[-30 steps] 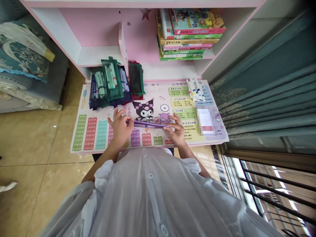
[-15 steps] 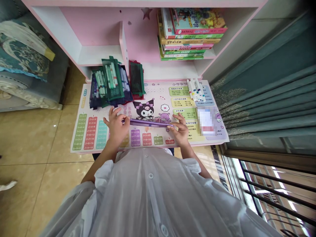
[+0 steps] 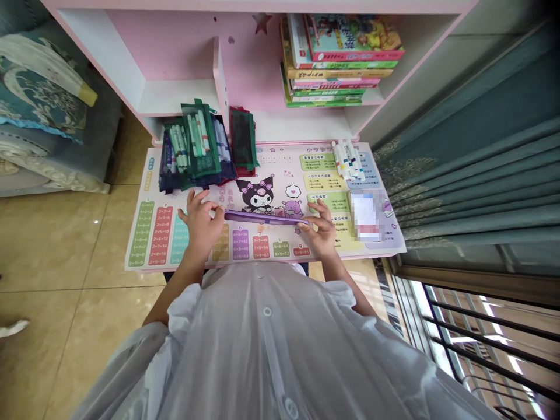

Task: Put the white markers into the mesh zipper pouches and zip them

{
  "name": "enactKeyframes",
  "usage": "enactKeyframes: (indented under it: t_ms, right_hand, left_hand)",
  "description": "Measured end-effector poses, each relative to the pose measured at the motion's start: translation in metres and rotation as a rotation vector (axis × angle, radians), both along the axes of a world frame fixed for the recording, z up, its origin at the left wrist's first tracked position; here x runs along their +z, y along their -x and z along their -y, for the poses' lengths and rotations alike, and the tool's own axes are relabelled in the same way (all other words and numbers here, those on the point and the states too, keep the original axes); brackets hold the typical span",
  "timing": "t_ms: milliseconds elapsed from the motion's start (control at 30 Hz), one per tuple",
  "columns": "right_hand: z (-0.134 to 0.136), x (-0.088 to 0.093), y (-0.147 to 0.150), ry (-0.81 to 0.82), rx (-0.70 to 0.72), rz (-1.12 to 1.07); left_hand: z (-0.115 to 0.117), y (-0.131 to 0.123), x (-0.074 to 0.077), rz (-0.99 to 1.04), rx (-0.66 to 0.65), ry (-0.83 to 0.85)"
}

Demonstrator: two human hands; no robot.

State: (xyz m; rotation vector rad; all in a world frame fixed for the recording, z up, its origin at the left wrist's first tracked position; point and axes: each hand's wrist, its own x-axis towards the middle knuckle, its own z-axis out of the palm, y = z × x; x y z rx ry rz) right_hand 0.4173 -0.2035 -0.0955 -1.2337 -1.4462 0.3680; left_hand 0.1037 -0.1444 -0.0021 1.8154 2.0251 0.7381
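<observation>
A slim purple pouch (image 3: pixel 265 218), seen along its top edge, stretches between my hands above the desk mat. At its left end my left hand (image 3: pixel 203 221) is closed in a pinch, with the other fingers fanned out. Whether it grips the zip pull or the pouch corner is too small to tell. My right hand (image 3: pixel 321 230) pinches the right end between thumb and fingers. Beyond my left hand lie mesh pouches filled with markers (image 3: pixel 199 140), green and dark blue. A dark mesh pouch with red and green edging (image 3: pixel 243 140) lies beside them.
Loose white markers (image 3: pixel 349 160) lie in a pile at the back right of the printed mat (image 3: pixel 289 160). A blurred phone-like rectangle (image 3: pixel 366 216) rests near the right edge. Stacked books (image 3: pixel 336 73) fill the pink shelf's right side. A curtain (image 3: pixel 472 151) hangs at the right.
My left hand has shifted slightly left, and more of the pouch's left end shows. My right hand stays nearly in place on the other end.
</observation>
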Motion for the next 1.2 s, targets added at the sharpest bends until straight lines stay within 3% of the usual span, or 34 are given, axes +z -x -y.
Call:
enactKeyframes:
  t_ms: [300,533,767,967,1200]
  right_hand:
    - [0.000,0.011,-0.002,0.049,-0.019,0.117]
    - [-0.015,0.054,0.023,0.132,0.051,0.630]
    - [-0.030,0.085,0.062,0.239,0.221,0.876]
    - [-0.035,0.081,0.054,0.304,0.186,0.685]
    - [-0.052,0.076,0.037,0.368,0.071,0.139]
  left_hand:
    - [0.006,-0.002,-0.002,0.013,-0.018,-0.012]
    - [0.010,-0.006,0.007,-0.022,-0.059,-0.072]
    - [0.013,-0.009,0.011,-0.049,-0.155,-0.161]
    - [0.009,-0.008,0.019,-0.054,-0.176,-0.208]
    - [0.003,-0.025,0.022,-0.060,-0.231,-0.225]
